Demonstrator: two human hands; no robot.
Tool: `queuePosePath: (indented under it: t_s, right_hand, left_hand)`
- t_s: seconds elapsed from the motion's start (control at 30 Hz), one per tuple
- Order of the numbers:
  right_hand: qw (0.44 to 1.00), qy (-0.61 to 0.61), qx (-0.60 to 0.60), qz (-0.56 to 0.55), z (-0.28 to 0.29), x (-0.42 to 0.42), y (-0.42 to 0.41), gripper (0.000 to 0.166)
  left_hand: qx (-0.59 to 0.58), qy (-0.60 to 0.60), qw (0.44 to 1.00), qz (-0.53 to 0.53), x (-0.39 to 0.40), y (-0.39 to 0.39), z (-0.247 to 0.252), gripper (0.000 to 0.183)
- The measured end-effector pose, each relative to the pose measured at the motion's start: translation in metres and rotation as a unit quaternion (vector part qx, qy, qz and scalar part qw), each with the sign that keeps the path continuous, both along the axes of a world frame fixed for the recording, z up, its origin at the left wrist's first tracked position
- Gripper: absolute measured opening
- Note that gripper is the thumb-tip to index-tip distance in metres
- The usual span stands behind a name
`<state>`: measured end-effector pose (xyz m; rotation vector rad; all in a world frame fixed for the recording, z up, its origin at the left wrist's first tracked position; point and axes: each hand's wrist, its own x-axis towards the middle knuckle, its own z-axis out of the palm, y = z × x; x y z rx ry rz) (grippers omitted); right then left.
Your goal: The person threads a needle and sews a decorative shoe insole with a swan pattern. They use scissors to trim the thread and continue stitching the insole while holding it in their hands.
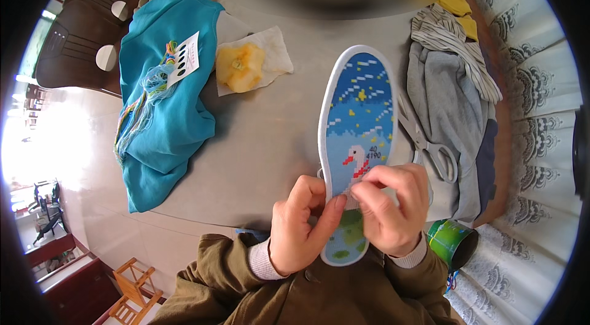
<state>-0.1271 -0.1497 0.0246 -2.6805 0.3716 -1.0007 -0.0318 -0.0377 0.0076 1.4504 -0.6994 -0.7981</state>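
Note:
A cross-stitch insole [362,117] with white edging is held up before me, its toe end pointing away. Its face shows a blue patterned sky, a white swan with a red beak, and green patches near the heel. My left hand [302,221] grips the insole's left edge, thumb on the printed face and fingers behind. Over the swan's body, my right hand [396,207] has thumb and forefinger pinched close against the surface. Whether a needle is between those fingertips is too small to tell. A thin thread loop [319,172] sticks out at the insole's left edge.
Scissors [421,143] lie right of the insole, beside grey cloth [442,80]. On the left, a teal garment [179,140] bears embroidery floss [156,80] on a card. Peeled fruit [239,66] rests on a paper towel. A green tin [451,242] stands low right.

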Motion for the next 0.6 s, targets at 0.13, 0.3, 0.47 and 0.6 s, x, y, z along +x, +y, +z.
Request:
queuePosePath:
  t_s: [0.13,0.3,0.47,0.6]
  right_hand:
    - [0.994,-0.03,0.035,0.102,0.002,0.0,0.001,0.021]
    - [0.782,-0.328,0.529,0.022,0.027,-0.01,0.005,0.006]
    - [0.668,-0.454,0.59,-0.003,0.019,-0.084,-0.058,0.024]
    - [0.681,-0.502,0.533,-0.003,0.034,-0.157,-0.087,0.028]
  left_hand:
    - [0.06,-0.052,0.997,-0.005,0.004,-0.004,-0.007,0.013]
    - [0.079,-0.039,0.995,0.035,0.008,-0.005,-0.017,0.014]
    - [0.131,-0.157,0.976,0.074,0.026,-0.001,-0.013,0.014]
    - [0.119,-0.146,0.977,0.095,0.036,0.0,-0.016,0.012]
